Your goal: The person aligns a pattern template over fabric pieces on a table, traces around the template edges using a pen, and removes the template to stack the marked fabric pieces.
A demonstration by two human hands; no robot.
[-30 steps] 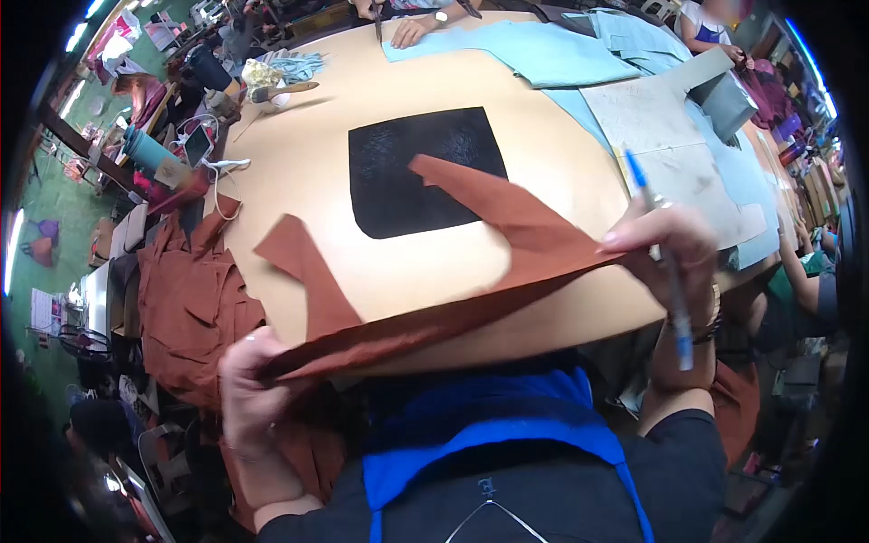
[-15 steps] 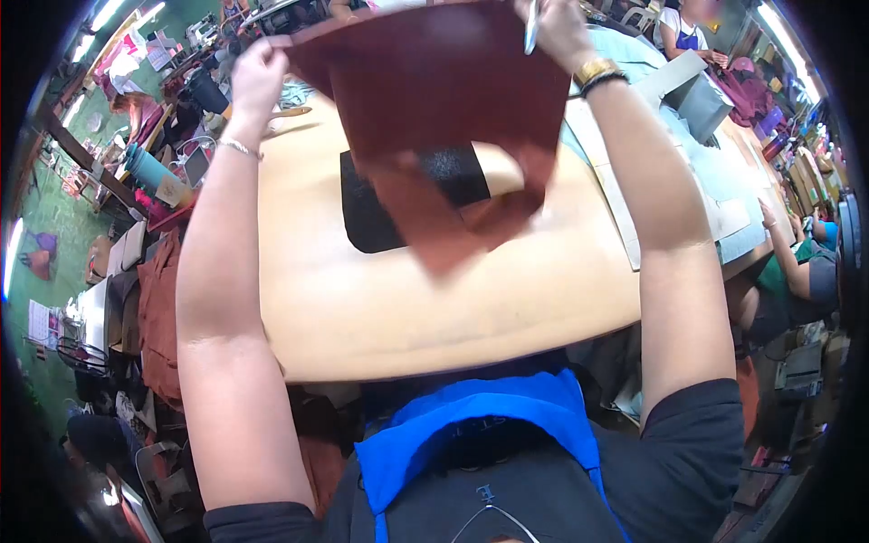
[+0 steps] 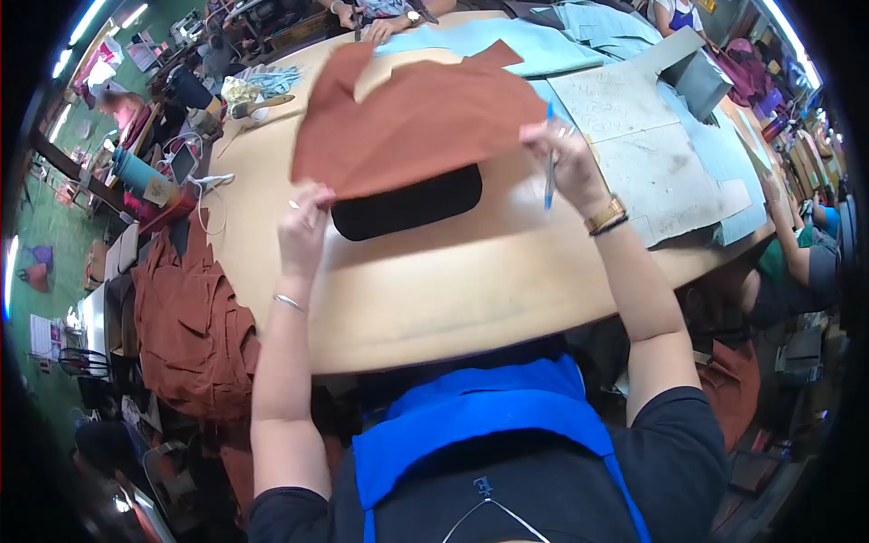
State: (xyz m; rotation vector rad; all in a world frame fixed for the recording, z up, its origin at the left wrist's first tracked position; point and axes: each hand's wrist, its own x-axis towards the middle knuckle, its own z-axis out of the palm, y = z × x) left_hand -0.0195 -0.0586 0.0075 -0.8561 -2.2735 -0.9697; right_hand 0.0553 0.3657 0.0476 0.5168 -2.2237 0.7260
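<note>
A large reddish-brown piece of leather-like material (image 3: 416,118), with strips sticking up at its far side, is stretched between my hands over the table. My left hand (image 3: 306,222) is closed, pinching its near left corner. My right hand (image 3: 572,163) pinches the near right corner, and a blue-and-white pen (image 3: 549,172) is held upright in the same fingers. Beneath the piece's near edge lies a black mat with rounded corners (image 3: 407,213), its far part hidden by the material.
The wooden table (image 3: 471,290) carries pale card patterns (image 3: 620,136) and light-blue sheets (image 3: 507,41). A brush (image 3: 262,105) lies far left. Reddish-brown pieces (image 3: 195,335) hang at the left edge. Another person's hand (image 3: 389,29) rests at the far edge.
The reddish-brown piece has swung from hanging upright to spreading away across the table. Both hands have come down and nearer to me, still gripping its edge.
</note>
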